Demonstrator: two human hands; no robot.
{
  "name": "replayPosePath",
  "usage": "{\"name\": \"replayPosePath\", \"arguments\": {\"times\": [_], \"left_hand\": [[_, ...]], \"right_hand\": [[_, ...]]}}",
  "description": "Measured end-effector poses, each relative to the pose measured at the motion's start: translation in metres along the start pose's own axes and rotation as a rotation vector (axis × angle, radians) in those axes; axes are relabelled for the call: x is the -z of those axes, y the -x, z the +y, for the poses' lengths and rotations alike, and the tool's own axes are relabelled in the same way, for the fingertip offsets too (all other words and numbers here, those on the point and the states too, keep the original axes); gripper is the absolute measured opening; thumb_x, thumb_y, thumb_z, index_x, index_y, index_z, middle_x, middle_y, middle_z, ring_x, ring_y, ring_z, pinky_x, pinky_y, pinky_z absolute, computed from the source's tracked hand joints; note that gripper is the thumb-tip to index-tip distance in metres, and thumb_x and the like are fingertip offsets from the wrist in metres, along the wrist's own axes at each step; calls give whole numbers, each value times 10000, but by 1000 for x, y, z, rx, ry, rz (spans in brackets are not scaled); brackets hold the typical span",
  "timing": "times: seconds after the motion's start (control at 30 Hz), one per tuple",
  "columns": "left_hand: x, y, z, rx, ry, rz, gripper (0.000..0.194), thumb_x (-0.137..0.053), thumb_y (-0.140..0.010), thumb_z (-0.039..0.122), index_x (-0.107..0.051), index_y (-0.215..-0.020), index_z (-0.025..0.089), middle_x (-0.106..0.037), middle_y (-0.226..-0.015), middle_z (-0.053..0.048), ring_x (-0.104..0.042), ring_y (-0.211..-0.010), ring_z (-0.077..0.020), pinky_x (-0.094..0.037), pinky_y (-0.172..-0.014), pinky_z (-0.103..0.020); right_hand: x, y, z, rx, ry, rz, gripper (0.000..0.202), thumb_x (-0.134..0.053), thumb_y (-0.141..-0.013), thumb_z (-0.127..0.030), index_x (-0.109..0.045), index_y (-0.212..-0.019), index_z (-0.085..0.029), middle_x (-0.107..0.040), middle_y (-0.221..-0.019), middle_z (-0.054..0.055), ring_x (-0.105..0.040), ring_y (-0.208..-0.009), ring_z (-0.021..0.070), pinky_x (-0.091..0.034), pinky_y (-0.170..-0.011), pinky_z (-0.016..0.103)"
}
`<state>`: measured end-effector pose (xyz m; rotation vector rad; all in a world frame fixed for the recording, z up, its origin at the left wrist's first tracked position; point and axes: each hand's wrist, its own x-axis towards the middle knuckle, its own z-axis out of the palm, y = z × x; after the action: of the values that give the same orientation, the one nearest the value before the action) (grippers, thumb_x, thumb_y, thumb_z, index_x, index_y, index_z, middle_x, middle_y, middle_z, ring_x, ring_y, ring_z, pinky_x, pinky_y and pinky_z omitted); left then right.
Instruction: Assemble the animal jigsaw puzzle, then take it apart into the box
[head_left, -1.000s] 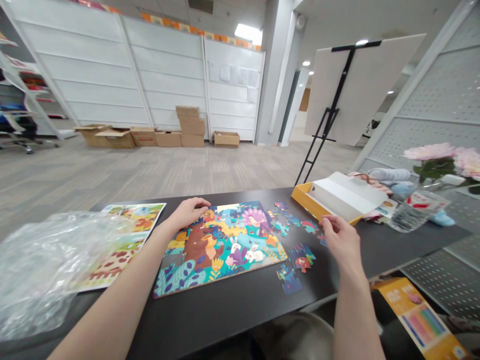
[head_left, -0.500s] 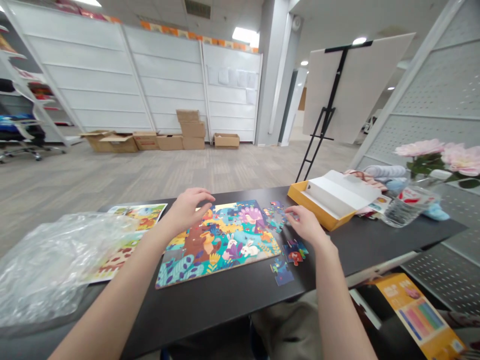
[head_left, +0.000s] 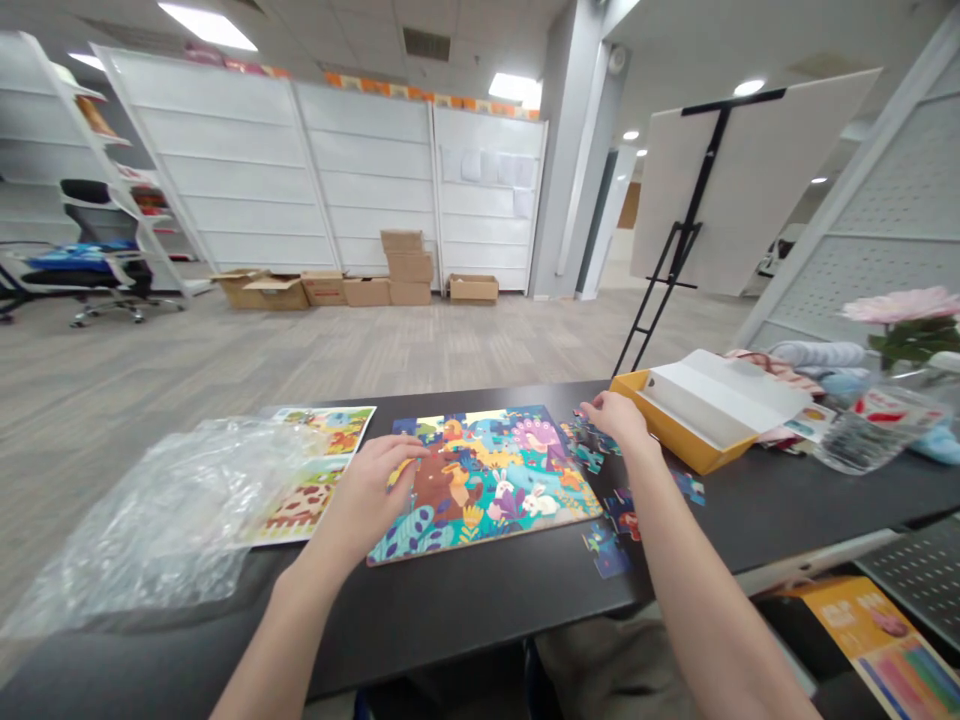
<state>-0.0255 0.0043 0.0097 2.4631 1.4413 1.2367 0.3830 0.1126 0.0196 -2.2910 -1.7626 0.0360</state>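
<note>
The jigsaw puzzle (head_left: 487, 490), a colourful animal scene, lies largely assembled on the black table. My left hand (head_left: 382, 482) is over its left edge, fingers stretched out and holding nothing. Beyond the puzzle's right side, my right hand (head_left: 619, 418) pinches a small dark puzzle piece (head_left: 578, 412) at its fingertips, partly hidden by them. Loose puzzle pieces (head_left: 589, 455) lie just below that hand. Nearer to me are a blue puzzle piece (head_left: 607, 552) and a dark piece with red (head_left: 624, 515). More pieces (head_left: 690, 487) sit right of my right forearm.
An open yellow box (head_left: 694, 430) with a white lid stands right of my right hand. Clear plastic wrap (head_left: 172, 510) covers part of a printed picture sheet (head_left: 345, 435) on the left. A plastic bottle (head_left: 877, 425), flowers (head_left: 904, 305) and folded cloths are at the far right.
My view has turned left. My left hand has come down and nearer along the puzzle's left edge. My right hand has moved up to the far loose pieces, its fingers drawing together.
</note>
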Motion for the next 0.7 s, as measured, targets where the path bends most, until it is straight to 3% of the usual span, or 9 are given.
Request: {"name": "replayPosePath", "arguments": {"times": [0.1, 0.23, 0.37, 0.53, 0.6, 0.7], "left_hand": [[1, 4, -3, -20, -22, 15, 207, -516, -935, 227, -719, -972, 223, -746, -1073, -74, -674, -1058, -248, -544, -947, -434], [4, 8, -3, -6, -102, 3, 200, -506, -952, 229, -702, -989, 216, -740, -1074, -86, -667, -1064, -263, -526, -962, -464], [2, 5, 0, 16, -148, 7, 205, -492, -960, 228, -691, -1010, 220, -737, -1076, -88, -657, -1070, -273, -515, -960, -469], [-6, -2, 7, 37, -173, 14, 200, -501, -946, 201, -688, -1014, 218, -731, -1076, -85, -646, -1077, -270, -502, -975, -453], [-8, -3, 8, 45, -177, 10, 200, -502, -945, 201, -688, -1015, 213, -729, -1084, -87, -646, -1078, -271, -501, -977, -454], [-10, -4, 7, 46, -176, 3, 201, -496, -948, 205, -687, -1012, 205, -727, -1080, -90, -645, -1075, -272, -502, -973, -458]], "right_hand": [[-12, -6, -7, -62, 32, -21, 429, -650, -858, -501, -716, -1075, -137, -734, -1099, 208, -690, -1054, 344, -528, -840, 402], [-20, -8, -4, -31, 55, -13, 430, -662, -836, -484, -709, -1104, -151, -741, -1082, 200, -704, -1037, 330, -537, -813, 386], [-18, -11, 5, -20, 70, 55, 443, -708, -785, -384, -702, -1140, -120, -746, -1042, 212, -709, -1007, 337, -538, -797, 379], [-8, -14, 30, -115, 6, 186, 450, -675, -796, -401, -716, -1156, -134, -751, -1058, 187, -708, -1011, 321, -530, -807, 362], [-7, -14, 44, -165, 8, 161, 436, -690, -770, -341, -721, -1159, -147, -748, -1086, 187, -713, -992, 325, -532, -793, 375], [-9, -15, 58, -148, 9, 36, 309, -740, -692, -260, -773, -988, -175, -766, -973, 155, -727, -883, 311, -541, -760, 387]]}}
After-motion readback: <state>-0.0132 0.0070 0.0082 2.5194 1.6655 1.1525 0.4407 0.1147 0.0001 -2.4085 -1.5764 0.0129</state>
